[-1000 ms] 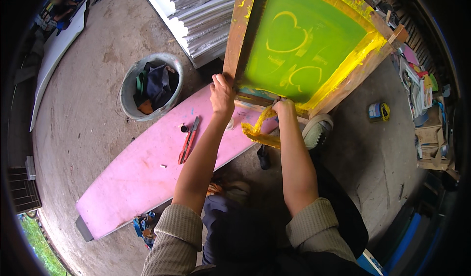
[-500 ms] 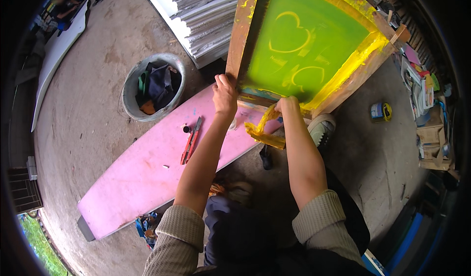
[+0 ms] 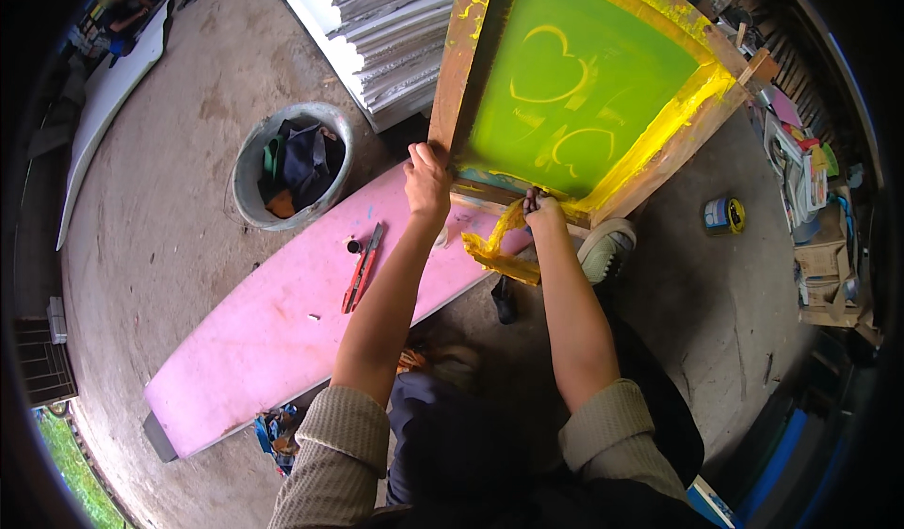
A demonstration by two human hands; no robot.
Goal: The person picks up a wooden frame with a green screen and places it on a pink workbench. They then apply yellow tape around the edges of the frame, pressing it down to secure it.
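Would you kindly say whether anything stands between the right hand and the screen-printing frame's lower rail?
Nothing visible does: the right hand is at the screen-printing frame's lower rail, with the yellow-smeared strip hanging to its left.

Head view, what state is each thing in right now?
frame, smeared yellow
strip, bent, dangling
left hand, closed on frame
right hand, closed on strip
bucket, open, cloths inside
board, lying flat, stained
red tool, lying on board
sheets, stacked
sleeves, rolled up
jar, open or shut unclear
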